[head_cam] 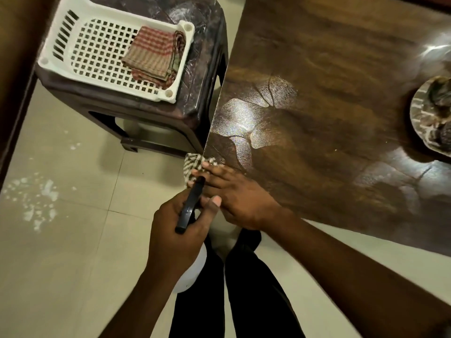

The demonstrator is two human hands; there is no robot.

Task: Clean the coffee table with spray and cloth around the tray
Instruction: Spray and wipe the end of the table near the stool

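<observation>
Glossy coffee table, streaky pale patches

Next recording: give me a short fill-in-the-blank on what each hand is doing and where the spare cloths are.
1. The right hand presses the checked cloth on a ____ of the coffee table.
2. The left hand grips the spray bottle, whose body is ____.
3. The folded cloths lie ____ the white basket on the stool.
Missing: corner; white; in.

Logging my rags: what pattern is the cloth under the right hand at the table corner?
The cloth shows dark-and-white checks, clearest in the head view.
</observation>
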